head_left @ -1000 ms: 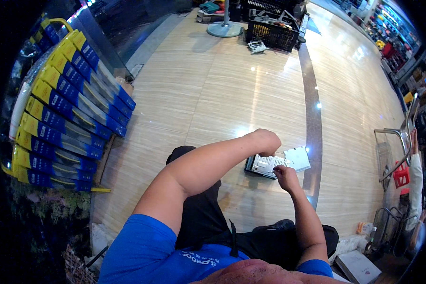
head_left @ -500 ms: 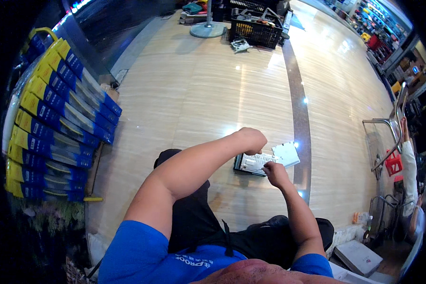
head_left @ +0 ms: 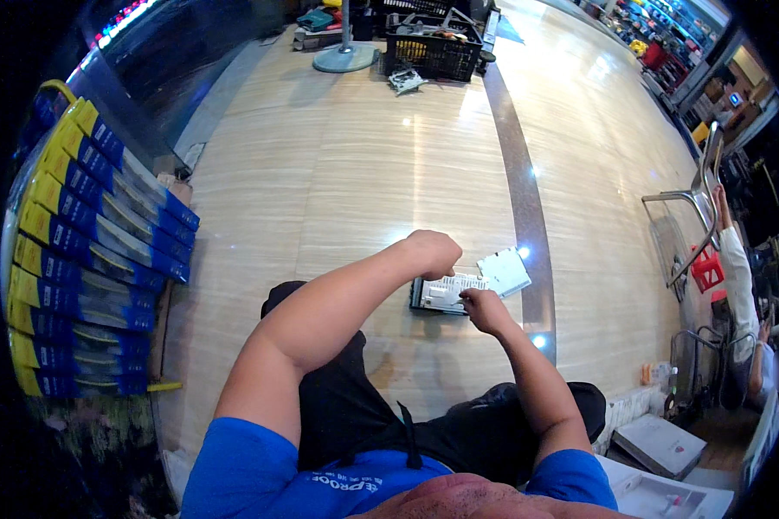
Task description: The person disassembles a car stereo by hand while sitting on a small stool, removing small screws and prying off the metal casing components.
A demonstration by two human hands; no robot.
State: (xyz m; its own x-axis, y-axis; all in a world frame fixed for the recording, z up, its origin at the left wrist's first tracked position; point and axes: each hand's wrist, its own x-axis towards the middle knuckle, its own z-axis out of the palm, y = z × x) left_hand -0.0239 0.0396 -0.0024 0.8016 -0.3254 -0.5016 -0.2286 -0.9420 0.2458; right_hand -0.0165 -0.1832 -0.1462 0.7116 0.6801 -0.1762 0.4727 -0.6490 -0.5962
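A flat metal-cased device [head_left: 441, 297] with a slotted silver top and a dark front edge lies on the floor before me. My left hand [head_left: 435, 253] is closed over its far edge, knuckles up; the back of the hand hides what the fingers hold, if anything. My right hand [head_left: 486, 310] reaches the device's near right part, its fingers pinched together at the top surface. Whatever sits in that pinch is too small to make out. Just beyond the device's right end, a loose silver metal plate [head_left: 505, 272] lies on the floor.
Blue-and-yellow packages [head_left: 86, 251] hang on a rack at left. A black crate [head_left: 433, 54] of tools and a round pole base [head_left: 345, 59] stand at the far end. On the right are a metal-framed chair [head_left: 697, 199], a red stool [head_left: 706, 270], another person's arm [head_left: 737, 277] and a flat box [head_left: 659, 445].
The whole scene has shifted slightly left and up at the far end as my view turned. Both hands stay at the device in nearly the same pose.
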